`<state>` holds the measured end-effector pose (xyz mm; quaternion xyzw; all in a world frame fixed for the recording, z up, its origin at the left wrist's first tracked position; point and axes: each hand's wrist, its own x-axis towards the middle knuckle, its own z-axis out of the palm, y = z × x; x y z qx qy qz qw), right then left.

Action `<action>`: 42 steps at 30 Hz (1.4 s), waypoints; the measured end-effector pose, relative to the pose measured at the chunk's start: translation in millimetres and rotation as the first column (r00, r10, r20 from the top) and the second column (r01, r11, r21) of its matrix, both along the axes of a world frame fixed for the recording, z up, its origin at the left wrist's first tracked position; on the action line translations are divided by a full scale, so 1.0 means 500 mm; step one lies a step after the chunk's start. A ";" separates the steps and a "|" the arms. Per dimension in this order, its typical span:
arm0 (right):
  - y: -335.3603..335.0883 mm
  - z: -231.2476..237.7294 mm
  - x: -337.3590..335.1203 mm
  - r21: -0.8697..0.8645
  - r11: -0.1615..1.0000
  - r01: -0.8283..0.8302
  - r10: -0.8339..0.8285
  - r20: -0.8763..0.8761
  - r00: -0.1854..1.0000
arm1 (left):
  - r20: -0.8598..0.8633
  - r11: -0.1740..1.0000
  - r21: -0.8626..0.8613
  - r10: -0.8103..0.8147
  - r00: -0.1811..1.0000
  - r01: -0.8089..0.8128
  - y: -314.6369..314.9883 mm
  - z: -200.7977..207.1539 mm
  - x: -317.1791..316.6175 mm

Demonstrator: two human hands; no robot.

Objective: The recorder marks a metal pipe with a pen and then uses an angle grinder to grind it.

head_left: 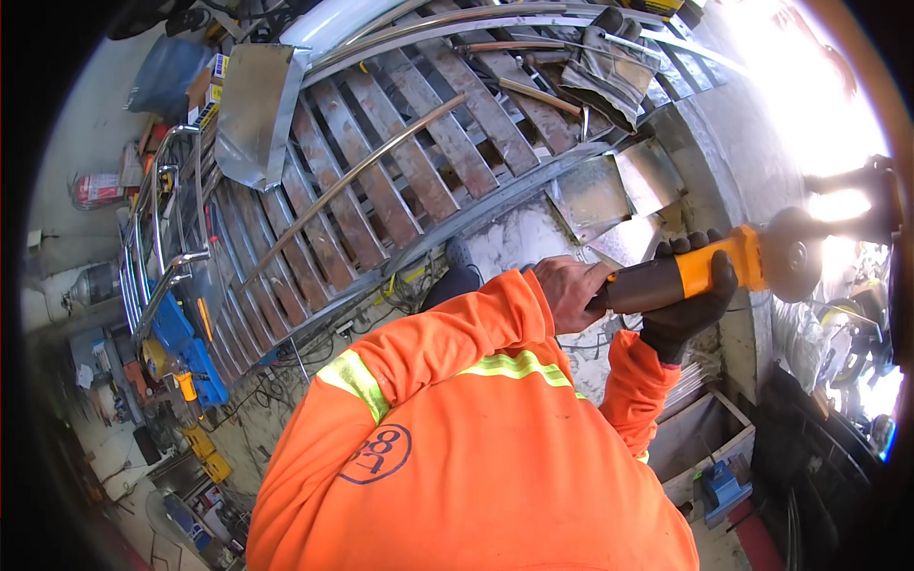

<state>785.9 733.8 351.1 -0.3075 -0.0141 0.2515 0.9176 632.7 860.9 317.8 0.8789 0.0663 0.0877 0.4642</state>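
An angle grinder [696, 273] with a yellow head and dark rear body is held out to the right, in front of my chest. My left hand [568, 291], bare, closes on its rear end. My right hand [700, 303], in a black glove, wraps the body from below, with dark fingertips showing over the top. At the tool's right end, a round dark disc [793, 255] faces the bright doorway side. Whether it spins I cannot tell. No workpiece is seen touching the disc.
A slatted metal bench [381, 205] spans the upper left, carrying a long metal tube [352, 176], a bent sheet [252, 114] and chromed frames [171, 228]. Metal sheets [590, 195] lie beyond my hands. A wooden box [709, 438] stands at right. Cables [257, 400] trail over the floor.
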 end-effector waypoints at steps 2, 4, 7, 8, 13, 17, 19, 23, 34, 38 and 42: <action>0.002 -0.011 -0.015 -0.022 0.999 0.029 -0.030 -0.019 0.999 | -0.138 0.994 0.027 -0.098 0.986 0.102 0.021 0.009 -0.005; -0.001 -0.014 -0.035 -0.143 0.986 0.081 -0.086 -0.031 0.996 | -0.270 0.975 0.041 -0.199 0.942 0.218 0.064 0.016 -0.015; -0.032 -0.041 -0.062 -0.531 0.820 0.215 -0.171 0.131 0.977 | -0.103 0.997 -0.038 -0.074 0.992 0.070 0.244 0.006 -0.059; -0.036 -0.037 -0.076 -0.539 0.806 0.246 -0.201 0.143 0.969 | -0.043 0.988 0.127 0.095 0.995 -0.089 0.329 -0.015 -0.078; -0.046 -0.012 -0.147 -0.796 0.498 0.343 -0.167 0.301 0.939 | 0.016 0.761 0.436 0.527 0.850 -0.480 0.612 -0.105 -0.176; -0.033 0.005 -0.209 -0.840 0.416 0.348 -0.183 0.298 0.937 | 0.067 0.818 0.496 0.299 0.952 -0.292 0.647 -0.157 -0.166; -0.028 0.012 -0.231 -0.854 0.389 0.346 -0.190 0.293 0.937 | 0.096 0.855 0.427 0.280 0.955 -0.294 0.640 -0.174 -0.156; -0.007 0.024 -0.258 -0.893 0.311 0.325 -0.192 0.276 0.942 | 0.112 0.913 0.324 0.225 0.968 -0.249 0.609 -0.180 -0.145; 0.036 -0.021 -0.164 -0.975 0.144 0.166 0.093 0.181 0.979 | 0.031 0.937 0.253 0.242 0.970 -0.242 0.451 -0.147 -0.089; 0.068 -0.035 -0.122 -0.991 0.118 0.061 0.182 0.082 0.980 | 0.004 0.930 0.274 0.252 0.968 -0.243 0.432 -0.149 -0.077; 0.108 -0.049 -0.092 -0.991 0.127 0.034 0.218 0.061 0.974 | -0.059 0.922 0.306 0.266 0.962 -0.236 0.421 -0.148 -0.068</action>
